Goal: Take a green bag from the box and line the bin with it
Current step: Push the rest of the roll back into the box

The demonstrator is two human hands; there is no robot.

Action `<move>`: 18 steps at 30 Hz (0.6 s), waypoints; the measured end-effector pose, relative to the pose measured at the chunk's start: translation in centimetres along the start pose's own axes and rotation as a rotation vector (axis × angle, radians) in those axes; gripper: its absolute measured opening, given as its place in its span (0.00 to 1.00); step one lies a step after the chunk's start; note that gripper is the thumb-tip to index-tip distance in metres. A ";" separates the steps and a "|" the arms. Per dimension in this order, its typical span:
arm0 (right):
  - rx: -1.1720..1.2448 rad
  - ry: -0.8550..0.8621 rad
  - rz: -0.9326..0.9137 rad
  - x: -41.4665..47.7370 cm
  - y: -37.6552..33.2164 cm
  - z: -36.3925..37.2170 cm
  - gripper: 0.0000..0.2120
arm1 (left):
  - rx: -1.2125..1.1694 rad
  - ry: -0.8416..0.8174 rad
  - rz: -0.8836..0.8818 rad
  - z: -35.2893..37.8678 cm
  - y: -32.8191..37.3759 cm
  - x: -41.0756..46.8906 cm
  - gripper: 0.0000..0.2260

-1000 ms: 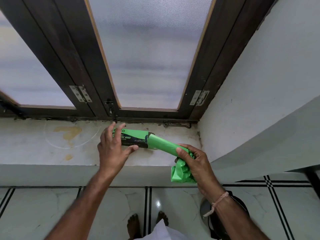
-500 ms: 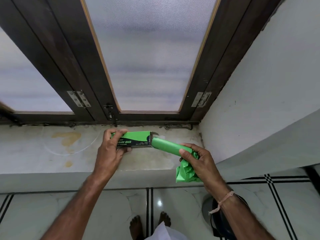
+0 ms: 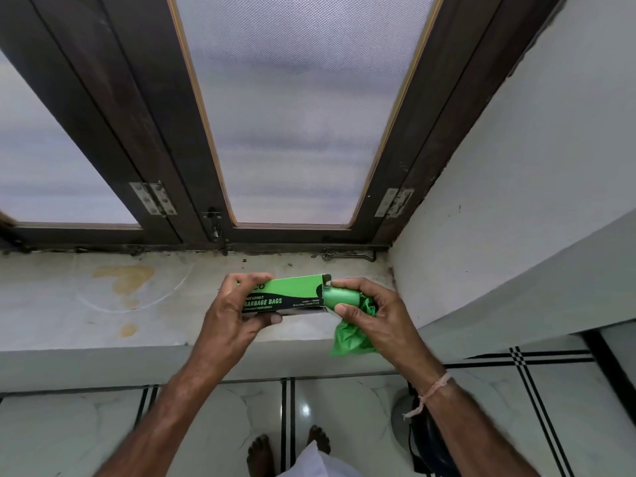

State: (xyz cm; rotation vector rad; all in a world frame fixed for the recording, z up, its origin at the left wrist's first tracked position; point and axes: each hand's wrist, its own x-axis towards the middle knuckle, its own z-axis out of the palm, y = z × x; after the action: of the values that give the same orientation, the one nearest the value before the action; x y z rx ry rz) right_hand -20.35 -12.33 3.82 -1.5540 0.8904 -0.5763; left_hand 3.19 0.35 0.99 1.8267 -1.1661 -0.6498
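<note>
A stained sill (image 3: 103, 304) crosses mid-frame; the right forearm half-hides the bin (image 3: 426, 442), lower right. At centre the left hand (image 3: 230, 321) grips the box (image 3: 292, 294), lying left-right, open end rightward. There the right hand (image 3: 375, 318) pinches the roll (image 3: 339, 297), with a crumpled green bag (image 3: 347, 339) hanging beneath it.

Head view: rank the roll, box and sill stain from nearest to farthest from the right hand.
1. Roll: held in the right hand.
2. Box: just left, in the left hand.
3. Stain: far left on the sill.

a home: frosted wooden window (image 3: 292, 115), stained marble sill (image 3: 103, 304), tiled floor (image 3: 206, 425)
</note>
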 end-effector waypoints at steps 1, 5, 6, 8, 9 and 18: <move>-0.006 0.030 -0.001 -0.2 0.0 0.3 0.16 | -0.021 -0.003 0.000 0.2 0.1 -0.3 0.25; -0.035 0.155 0.046 -0.6 0.3 1.5 0.28 | -0.129 0.044 -0.022 1.2 0.3 -1.2 0.25; -0.048 0.204 0.034 -0.7 0.4 1.7 0.26 | -0.147 0.050 -0.034 1.4 0.3 -1.3 0.25; -0.051 0.314 -0.038 -0.8 0.3 2.3 0.21 | -0.202 0.067 -0.055 2.0 0.5 -1.5 0.25; -0.041 0.323 -0.078 -0.9 0.2 2.5 0.19 | -0.235 0.081 -0.064 2.3 0.6 -1.6 0.26; -0.128 0.232 -0.129 -2.2 -0.6 1.6 0.25 | -0.257 0.189 -0.174 2.4 -0.4 -2.3 0.23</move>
State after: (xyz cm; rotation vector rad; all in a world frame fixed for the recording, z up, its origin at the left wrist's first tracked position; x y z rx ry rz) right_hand -20.30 -9.59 4.42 -1.6927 1.0226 -0.8183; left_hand 0.49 1.59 -0.62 1.7378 -0.7681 -0.6751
